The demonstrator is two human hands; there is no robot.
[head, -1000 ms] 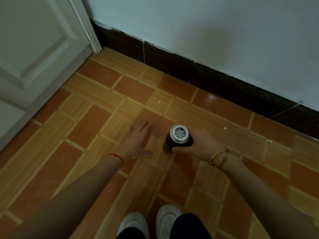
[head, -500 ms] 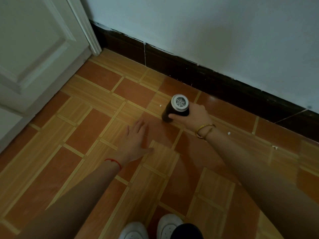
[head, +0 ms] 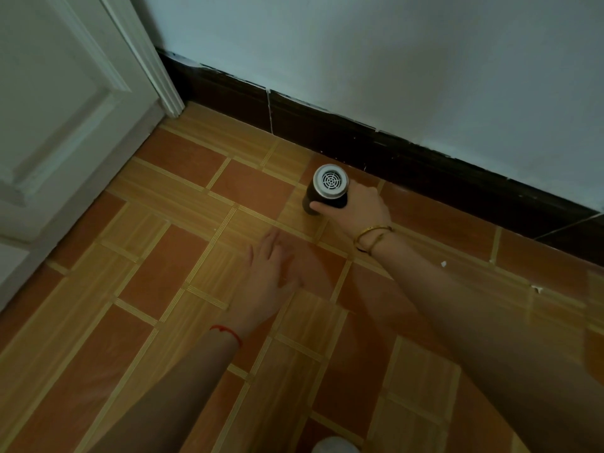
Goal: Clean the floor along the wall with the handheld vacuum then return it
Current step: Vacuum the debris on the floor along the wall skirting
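Against the frame from half a second ago, I see the handheld vacuum point(head: 327, 191) further from me and closer to the wall point(head: 392, 60); it now sits just short of the dark baseboard point(head: 425, 165). My view has shifted the same way, so only one white shoe toe point(head: 333, 446) shows at the bottom edge.

The vacuum is a dark cylinder, and its silver rear cap with a round grille faces up at my camera. Its lower end points down at a yellow-striped tile of the floor point(head: 163, 273). I cannot tell whether that end touches the tile.

The right hand point(head: 359, 207) grips the vacuum's body from the right side. The thumb lies across the near face just under the silver cap, and the fingers curl round the far side. Two gold bangles point(head: 374, 235) sit on that wrist.

The left hand point(head: 271, 279) is nearer to me and to the left of the vacuum, apart from it. It is palm down with the fingers straight and loosely spread, holding nothing. I cannot tell whether it rests on the tiles or hovers over them. A red string point(head: 228, 333) circles its wrist.

Two small white specks point(head: 443, 264) lie on the tiles to the right, near the baseboard. A pale panelled door point(head: 65, 125) fills the left side, and its frame meets the baseboard at the corner.
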